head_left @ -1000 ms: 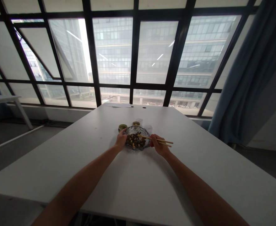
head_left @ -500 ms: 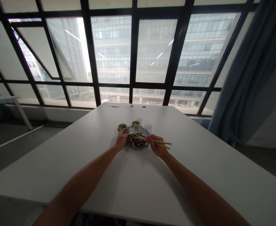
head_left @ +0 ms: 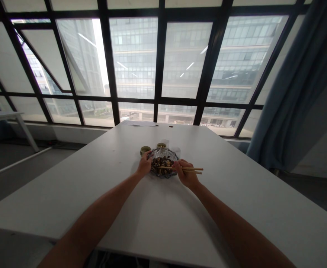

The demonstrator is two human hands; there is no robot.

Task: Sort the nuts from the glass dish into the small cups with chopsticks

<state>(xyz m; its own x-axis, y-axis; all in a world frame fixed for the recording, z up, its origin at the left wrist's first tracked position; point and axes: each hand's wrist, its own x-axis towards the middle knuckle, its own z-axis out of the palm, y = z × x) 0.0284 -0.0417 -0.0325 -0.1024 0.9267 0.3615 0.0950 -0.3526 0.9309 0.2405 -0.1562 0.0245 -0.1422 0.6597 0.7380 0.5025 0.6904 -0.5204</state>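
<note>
A clear faceted glass dish (head_left: 170,153) stands on the white table, filled with a heap of small dark and tan pieces (head_left: 161,163), too small to name. My left hand (head_left: 144,164) grips its left rim, the thumb over the edge. On the right side, my right hand (head_left: 188,175) is closed around a pair of wooden chopsticks (head_left: 192,169). Their tips point left, low over the pieces; whether a piece is between them I cannot tell. A small green cup (head_left: 145,149) sits just beyond my left hand, and a second green cup (head_left: 161,145) is behind the dish.
Behind the dish lie pale translucent pieces (head_left: 175,150). White sheets (head_left: 138,123) rest at the table's far edge, near two dark round spots. The white table (head_left: 118,223) reaches to the windows. Another table (head_left: 4,116) stands left; a blue curtain (head_left: 288,89) hangs right.
The chopsticks' tips have dropped toward the near part of the heap, and the sticks lie closer to level. My left hand keeps its place at the rim. The view has shifted slightly.
</note>
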